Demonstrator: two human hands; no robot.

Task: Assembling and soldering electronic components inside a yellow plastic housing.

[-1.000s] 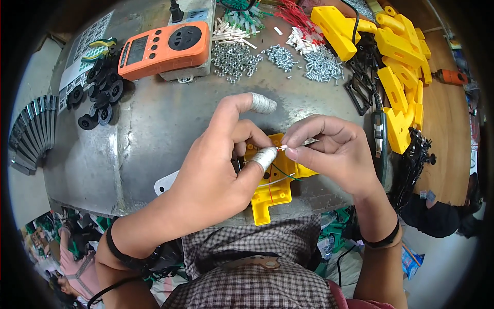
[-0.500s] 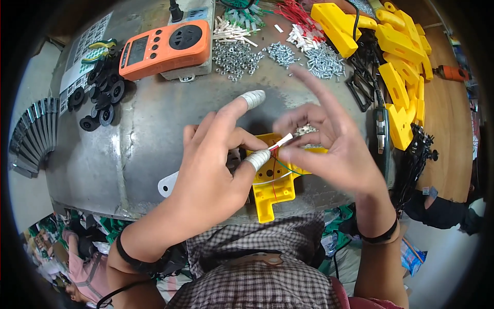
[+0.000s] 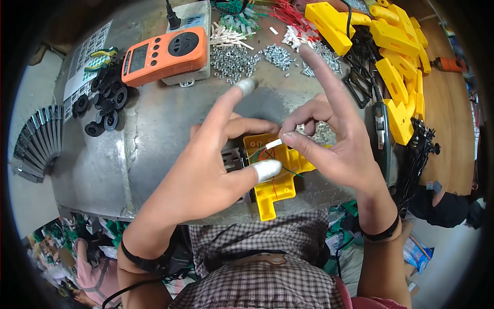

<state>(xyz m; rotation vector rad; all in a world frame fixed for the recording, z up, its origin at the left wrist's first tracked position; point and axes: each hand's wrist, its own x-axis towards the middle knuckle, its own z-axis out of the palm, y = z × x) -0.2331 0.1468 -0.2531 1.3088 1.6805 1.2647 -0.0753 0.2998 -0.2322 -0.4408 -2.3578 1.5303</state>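
Observation:
A yellow plastic housing lies open near the table's front edge, with thin red, green and white wires inside it. My right hand pinches the end of a small white sleeve on the wires between thumb and forefinger, another finger stretched out. Over the housing's left side, my left hand is open, its thumb and fingers apart. White tape wraps its thumb and one raised fingertip. A slotted metal plate shows beside the housing, partly hidden by that hand.
An orange meter with a socket sits at the back left. Heaps of nuts, screws and white sleeves lie behind my hands. Yellow housings are piled at right; black wheels lie at left.
My left thumb and finger have parted from the white sleeve and wires. My right hand has come in and taken the sleeve's end in a pinch.

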